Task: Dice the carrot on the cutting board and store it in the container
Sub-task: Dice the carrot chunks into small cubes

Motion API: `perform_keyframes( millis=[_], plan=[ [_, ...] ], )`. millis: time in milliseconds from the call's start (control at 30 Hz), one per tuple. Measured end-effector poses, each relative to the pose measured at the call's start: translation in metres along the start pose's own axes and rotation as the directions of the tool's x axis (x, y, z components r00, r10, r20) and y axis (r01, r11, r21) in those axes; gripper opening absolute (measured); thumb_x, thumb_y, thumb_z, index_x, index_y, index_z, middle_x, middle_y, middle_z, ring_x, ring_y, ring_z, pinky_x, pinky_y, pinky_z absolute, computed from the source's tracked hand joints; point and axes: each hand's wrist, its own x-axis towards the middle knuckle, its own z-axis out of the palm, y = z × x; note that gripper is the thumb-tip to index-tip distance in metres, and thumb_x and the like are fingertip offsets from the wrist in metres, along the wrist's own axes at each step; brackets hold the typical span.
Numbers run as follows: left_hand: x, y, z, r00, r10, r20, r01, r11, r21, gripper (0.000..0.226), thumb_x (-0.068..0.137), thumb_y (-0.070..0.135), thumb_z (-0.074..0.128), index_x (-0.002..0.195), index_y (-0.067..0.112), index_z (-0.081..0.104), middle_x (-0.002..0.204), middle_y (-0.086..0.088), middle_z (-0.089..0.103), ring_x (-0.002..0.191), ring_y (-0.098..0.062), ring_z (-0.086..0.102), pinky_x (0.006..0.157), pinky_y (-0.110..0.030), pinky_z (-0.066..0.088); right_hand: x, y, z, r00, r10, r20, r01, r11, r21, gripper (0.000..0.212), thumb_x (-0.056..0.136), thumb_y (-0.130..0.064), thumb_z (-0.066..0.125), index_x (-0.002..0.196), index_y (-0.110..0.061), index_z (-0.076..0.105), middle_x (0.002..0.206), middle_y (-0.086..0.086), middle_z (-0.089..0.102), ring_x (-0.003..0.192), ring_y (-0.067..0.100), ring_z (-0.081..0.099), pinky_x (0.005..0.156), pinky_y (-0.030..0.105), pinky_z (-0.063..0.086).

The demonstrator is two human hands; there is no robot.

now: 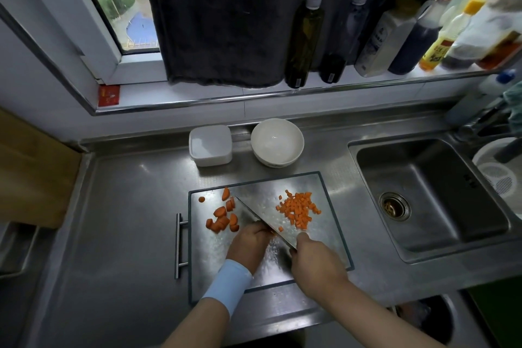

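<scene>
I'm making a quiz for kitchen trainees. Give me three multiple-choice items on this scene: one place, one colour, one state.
1. The diced pile lies: A left of the knife; B right of the knife; C under the knife.
2. The bowl is: A white; B blue; C black.
3. The right hand: A lies flat; B grips the knife; C holds the bowl.
Answers: 1 B, it sits to the knife's right; 2 A, white inside and out; 3 B, it wraps the knife's near end.
</scene>
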Motion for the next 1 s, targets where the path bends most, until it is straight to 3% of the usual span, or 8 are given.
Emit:
perform_keyframes(
  millis=[100,200,267,467,733,900,1000],
  plan=[
    [-0.002,0.005,-0.005,0.999,-0.045,0.025,0.044,0.998,0.037,0.023,0.092,0.018,0.054,0.105,0.015,0.073,0.107,0.002,0.067,0.099,-0.018,0.060,0.084,-0.019,0.042,-0.002,0.000,0.000,1.000,0.019,-0.002,-0.019,1.000,-0.011,0.014,0.101,-0.023,0.046,0.114,-0.020,0.051,0.101,0.003,0.068,0.087,0.022,0.066,0.068,0.029,0.046],
    [-0.001,0.008,-0.010,1.000,-0.011,0.015,0.011,1.000,0.003,0.014,0.077,0.011,0.074,0.091,0.013,0.077,0.095,-0.003,0.072,0.084,-0.023,0.068,0.075,-0.022,0.052,-0.003,0.001,0.000,0.999,0.035,0.012,-0.035,0.999,-0.017,0.015,0.100,-0.021,0.046,0.114,-0.019,0.050,0.102,0.004,0.068,0.088,0.022,0.066,0.072,0.031,0.050],
    [-0.001,0.008,-0.008,0.999,0.046,0.008,-0.046,0.999,0.014,0.023,0.065,0.006,0.084,0.086,0.011,0.077,0.091,-0.005,0.073,0.078,-0.024,0.069,0.067,-0.025,0.057,-0.002,0.001,0.000,0.999,0.041,0.023,-0.041,0.999,-0.017,0.015,0.099,-0.020,0.047,0.114,-0.019,0.050,0.102,0.004,0.068,0.084,0.022,0.063,0.071,0.030,0.049],
    [0.002,0.005,-0.008,0.990,0.120,-0.071,-0.120,0.993,0.003,0.026,0.059,-0.002,0.086,0.080,0.008,0.076,0.084,-0.007,0.071,0.070,-0.025,0.067,0.059,-0.023,0.055,0.011,0.003,-0.003,0.994,0.053,0.094,-0.052,0.998,-0.022,0.016,0.096,-0.021,0.051,0.111,-0.016,0.054,0.101,0.005,0.066,0.080,0.021,0.060,0.067,0.028,0.045],
    [0.002,0.003,-0.004,0.991,0.119,-0.069,-0.119,0.993,-0.002,0.029,0.058,-0.001,0.087,0.083,0.009,0.076,0.084,-0.006,0.070,0.070,-0.022,0.066,0.060,-0.022,0.056,0.029,0.004,0.012,0.986,0.078,0.147,-0.082,0.996,0.021,0.016,0.096,-0.020,0.052,0.111,-0.016,0.059,0.107,0.005,0.067,0.094,0.022,0.065,0.075,0.025,0.049],
    [0.001,0.005,-0.005,0.998,0.025,-0.053,-0.030,0.996,-0.083,0.017,0.073,0.008,0.077,0.090,0.012,0.076,0.090,-0.002,0.070,0.078,-0.017,0.065,0.074,-0.008,0.047,0.038,0.002,0.023,0.989,0.083,0.120,-0.089,0.995,0.053,0.017,0.098,-0.024,0.051,0.109,-0.016,0.060,0.107,0.005,0.068,0.096,0.022,0.065,0.076,0.025,0.049],
    [0.001,0.001,-0.003,0.999,0.040,-0.004,-0.041,0.998,-0.050,0.011,0.073,0.006,0.078,0.082,0.013,0.077,0.087,-0.002,0.068,0.075,-0.017,0.064,0.067,-0.015,0.050,0.042,0.005,0.018,0.985,0.080,0.155,-0.095,0.991,0.091,0.016,0.098,-0.025,0.051,0.106,-0.014,0.060,0.106,0.008,0.068,0.095,0.024,0.064,0.073,0.025,0.045]
  ],
)
